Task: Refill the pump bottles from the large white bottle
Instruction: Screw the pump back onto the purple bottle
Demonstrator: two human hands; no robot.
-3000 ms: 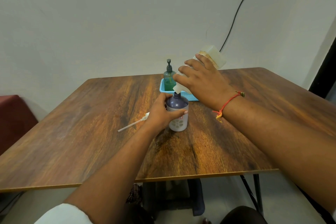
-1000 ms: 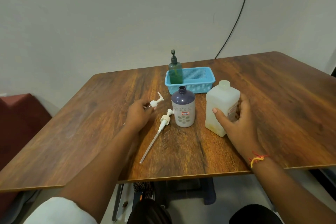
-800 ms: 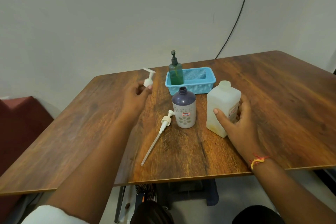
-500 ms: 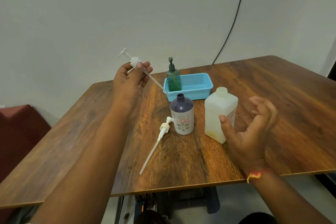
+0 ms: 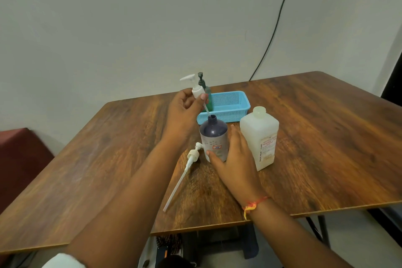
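**Feed the pump tube straight down**

Your left hand (image 5: 185, 107) pinches the pump (image 5: 194, 88), its tube tip at the purple bottle (image 5: 213, 137) mouth. Your right hand (image 5: 231, 156) wraps the bottle on the table (image 5: 326, 137), beside the uncapped white bottle (image 5: 260, 137). Keep the tube vertical, lower slowly, then screw the collar.

We see a glossy wood-grain table (image 5: 326, 137), translucent matt plastic white bottle (image 5: 258, 135), perforated plastic basket (image 5: 230, 104), smooth plastic pump (image 5: 192, 155)
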